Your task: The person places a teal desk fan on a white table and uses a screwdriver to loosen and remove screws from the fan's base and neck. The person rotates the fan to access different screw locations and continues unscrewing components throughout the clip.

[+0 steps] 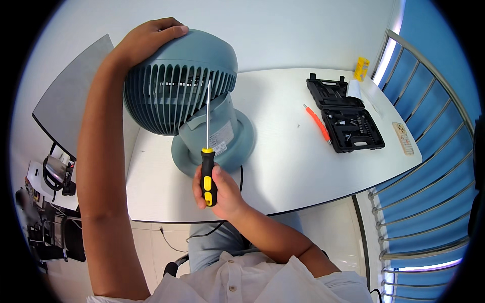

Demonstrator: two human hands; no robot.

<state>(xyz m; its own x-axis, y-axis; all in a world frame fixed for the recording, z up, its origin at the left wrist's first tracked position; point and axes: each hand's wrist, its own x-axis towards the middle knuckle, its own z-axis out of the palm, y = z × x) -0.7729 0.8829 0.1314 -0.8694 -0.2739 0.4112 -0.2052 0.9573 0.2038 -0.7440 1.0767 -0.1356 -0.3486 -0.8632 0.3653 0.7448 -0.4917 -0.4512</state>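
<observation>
A grey-blue fan stands on its round base near the left, near edge of the white desk, its ribbed rear grille turned toward the person. The left hand lies over the top of the fan's housing, palm down with fingers spread and curved along the shell; the fingertips on the far side are hidden by the housing. The right hand is wrapped closed around the black-and-yellow handle of a screwdriver, held upright just in front of the fan's base. Its long thin shaft rises to the grille, where the tip is lost among the slats, so whether it meets a screw cannot be told. A dark cable shows beside the base and drops behind the right wrist. Farther right on the desk lie an orange tool, just beside an open black tool case whose contents are too small to make out, and a small yellow object at the far edge. A blue metal railing bends along the right rim.
</observation>
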